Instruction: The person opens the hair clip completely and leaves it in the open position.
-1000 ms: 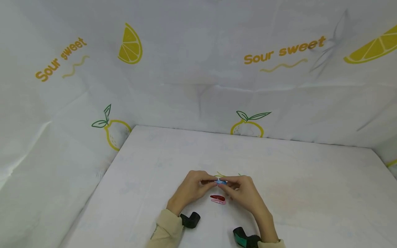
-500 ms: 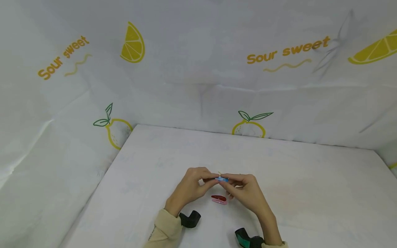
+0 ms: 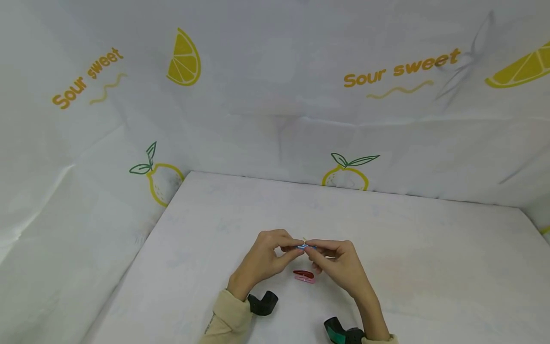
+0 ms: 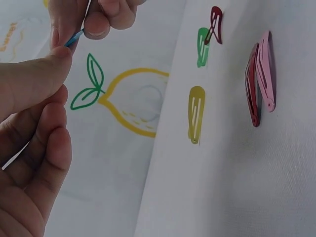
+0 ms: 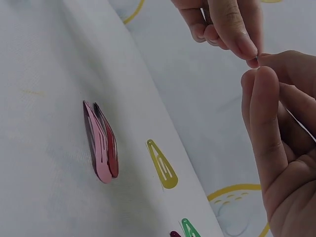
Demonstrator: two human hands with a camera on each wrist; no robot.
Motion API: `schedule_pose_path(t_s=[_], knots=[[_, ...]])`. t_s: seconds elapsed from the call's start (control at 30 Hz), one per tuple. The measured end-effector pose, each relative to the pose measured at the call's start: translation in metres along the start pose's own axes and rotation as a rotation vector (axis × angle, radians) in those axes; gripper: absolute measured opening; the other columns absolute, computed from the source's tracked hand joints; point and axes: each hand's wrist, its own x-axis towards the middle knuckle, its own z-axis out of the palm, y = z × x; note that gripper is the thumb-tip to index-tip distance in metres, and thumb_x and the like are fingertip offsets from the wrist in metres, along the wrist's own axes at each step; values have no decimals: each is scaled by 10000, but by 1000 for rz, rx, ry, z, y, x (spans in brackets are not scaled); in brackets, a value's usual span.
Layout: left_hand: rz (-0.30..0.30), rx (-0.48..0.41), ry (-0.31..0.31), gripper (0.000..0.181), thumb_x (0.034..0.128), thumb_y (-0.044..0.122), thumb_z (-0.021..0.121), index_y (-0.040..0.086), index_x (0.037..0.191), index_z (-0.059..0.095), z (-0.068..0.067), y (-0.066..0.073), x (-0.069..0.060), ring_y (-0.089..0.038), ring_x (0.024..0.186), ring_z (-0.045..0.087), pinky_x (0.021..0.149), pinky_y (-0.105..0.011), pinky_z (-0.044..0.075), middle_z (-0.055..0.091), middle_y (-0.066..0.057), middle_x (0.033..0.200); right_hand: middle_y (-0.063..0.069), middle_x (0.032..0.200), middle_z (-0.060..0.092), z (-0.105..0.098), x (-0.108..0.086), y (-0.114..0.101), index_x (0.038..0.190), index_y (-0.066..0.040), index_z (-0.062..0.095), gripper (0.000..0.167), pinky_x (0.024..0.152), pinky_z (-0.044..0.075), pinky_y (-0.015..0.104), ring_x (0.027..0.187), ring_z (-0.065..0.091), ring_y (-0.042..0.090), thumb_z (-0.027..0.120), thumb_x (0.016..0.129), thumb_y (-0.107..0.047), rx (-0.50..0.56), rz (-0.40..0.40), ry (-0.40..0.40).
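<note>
Above the table, a blue snap hair clip is pinched at its two ends between thumb and fingertips. My left hand holds one end and my right hand the other; the fingertips nearly meet. Only a thin blue edge of the blue clip shows in the left wrist view, and fingers hide most of it in the right wrist view. Below the hands, a pink snap clip and a red snap clip lie side by side, touching.
Farther back on the white table lie a yellow snap clip, a green one and a dark red one. The dark red clip overlaps the green. A white lemon-print cloth hangs behind the table.
Both hands rise slightly, keeping the blue hair clip between them. The clip tilts, so less of its face shows now. The pink and red clips stay put.
</note>
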Motion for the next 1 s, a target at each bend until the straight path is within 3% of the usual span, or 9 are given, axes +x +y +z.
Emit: schedule_pose_path(t_s=[0.27, 0.57, 1.0], knots=[[31, 12, 19, 135, 909, 98, 769, 44, 1025, 812, 1, 2, 1, -10, 725, 556, 648, -315, 570, 760, -17, 821, -108, 717, 703, 4, 1, -3, 1034, 34, 771, 139, 578, 574, 290, 577, 651, 99, 713, 942, -52, 35, 24, 43], [56, 38, 33, 129, 898, 74, 775, 31, 1013, 813, 1, 4, 1, -33, 698, 566, 646, -215, 540, 748, -23, 791, -50, 688, 645, 8, 1, -5, 974, 72, 760, 116, 538, 536, 269, 564, 591, 61, 719, 928, -27, 99, 38, 90], [59, 76, 32, 118, 896, 69, 774, 36, 1001, 816, 0, 6, 1, -23, 681, 578, 665, -133, 505, 743, -15, 766, -28, 652, 671, 10, 2, -5, 966, 34, 774, 97, 501, 490, 262, 542, 574, 89, 724, 929, -40, 63, 40, 94]])
